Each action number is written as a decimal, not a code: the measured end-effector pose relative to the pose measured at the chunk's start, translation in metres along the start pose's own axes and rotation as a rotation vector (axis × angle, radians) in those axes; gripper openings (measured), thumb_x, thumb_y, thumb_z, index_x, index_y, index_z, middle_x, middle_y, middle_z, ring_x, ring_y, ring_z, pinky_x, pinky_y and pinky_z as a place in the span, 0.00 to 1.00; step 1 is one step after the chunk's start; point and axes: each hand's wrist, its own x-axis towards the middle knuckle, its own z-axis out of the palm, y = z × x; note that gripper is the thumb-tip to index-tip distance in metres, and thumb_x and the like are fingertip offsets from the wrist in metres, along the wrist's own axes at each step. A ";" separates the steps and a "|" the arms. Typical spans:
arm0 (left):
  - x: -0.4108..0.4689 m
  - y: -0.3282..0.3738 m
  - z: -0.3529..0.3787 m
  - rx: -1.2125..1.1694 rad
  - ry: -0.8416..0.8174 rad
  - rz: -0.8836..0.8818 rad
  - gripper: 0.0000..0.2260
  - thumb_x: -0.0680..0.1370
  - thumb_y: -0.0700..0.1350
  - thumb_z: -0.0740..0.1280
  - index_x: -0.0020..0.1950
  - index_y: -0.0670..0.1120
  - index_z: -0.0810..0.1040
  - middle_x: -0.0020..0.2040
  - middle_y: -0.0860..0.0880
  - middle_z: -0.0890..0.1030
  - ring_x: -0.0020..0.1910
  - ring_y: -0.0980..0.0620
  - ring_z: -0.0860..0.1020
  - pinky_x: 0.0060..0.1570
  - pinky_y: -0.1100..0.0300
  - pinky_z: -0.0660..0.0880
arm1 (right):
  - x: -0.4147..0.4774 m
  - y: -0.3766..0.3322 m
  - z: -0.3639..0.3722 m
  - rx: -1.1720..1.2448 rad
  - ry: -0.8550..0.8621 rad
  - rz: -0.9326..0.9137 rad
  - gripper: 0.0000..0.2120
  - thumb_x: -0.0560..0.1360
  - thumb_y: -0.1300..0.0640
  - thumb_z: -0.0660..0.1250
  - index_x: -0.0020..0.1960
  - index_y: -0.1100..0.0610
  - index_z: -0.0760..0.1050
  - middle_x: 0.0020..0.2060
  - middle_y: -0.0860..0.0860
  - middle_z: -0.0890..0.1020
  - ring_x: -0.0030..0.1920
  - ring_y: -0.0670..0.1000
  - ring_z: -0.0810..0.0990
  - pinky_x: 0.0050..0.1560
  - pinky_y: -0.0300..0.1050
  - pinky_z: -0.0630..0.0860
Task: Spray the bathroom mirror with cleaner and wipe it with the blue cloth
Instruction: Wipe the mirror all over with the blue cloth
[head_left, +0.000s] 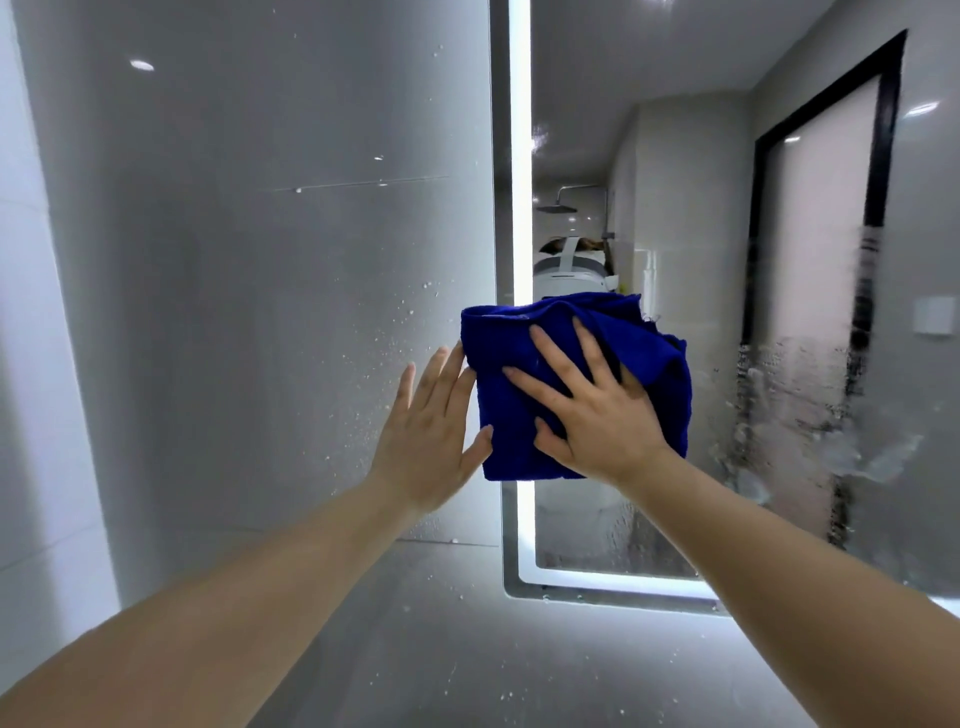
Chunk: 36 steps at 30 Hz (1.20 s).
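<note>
Fingers straight; right hand presses one blue cloth; left hand beside; one mirror

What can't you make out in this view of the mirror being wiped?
Head view only.
Mirror: right part cut off by the frame edge.
Patch under the blue cloth: hidden by the cloth and right hand.
Left hand: whether its palm touches the wall is unclear.
Spray bottle: not in view.

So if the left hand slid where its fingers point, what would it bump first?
Probably the blue cloth: the left hand points up and slightly right, its fingers beside that cloth's left edge.
</note>
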 end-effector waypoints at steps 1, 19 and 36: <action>-0.002 0.001 0.000 0.009 -0.012 0.002 0.29 0.80 0.61 0.42 0.76 0.47 0.51 0.77 0.47 0.56 0.75 0.45 0.57 0.71 0.43 0.52 | -0.001 0.003 -0.001 -0.005 0.006 -0.018 0.27 0.75 0.41 0.52 0.74 0.43 0.59 0.76 0.51 0.59 0.74 0.61 0.55 0.55 0.60 0.74; 0.050 0.116 -0.007 0.088 0.060 0.098 0.26 0.81 0.57 0.46 0.77 0.48 0.50 0.78 0.50 0.50 0.76 0.50 0.47 0.73 0.49 0.41 | -0.068 0.134 -0.032 -0.036 0.002 0.056 0.27 0.74 0.42 0.54 0.73 0.42 0.61 0.75 0.51 0.60 0.74 0.61 0.57 0.53 0.60 0.75; 0.110 0.251 -0.014 0.105 0.107 0.090 0.29 0.81 0.57 0.52 0.77 0.46 0.48 0.77 0.49 0.47 0.76 0.52 0.44 0.73 0.52 0.37 | -0.156 0.301 -0.065 -0.070 0.017 0.097 0.26 0.74 0.43 0.52 0.73 0.43 0.61 0.75 0.51 0.60 0.74 0.62 0.55 0.50 0.61 0.75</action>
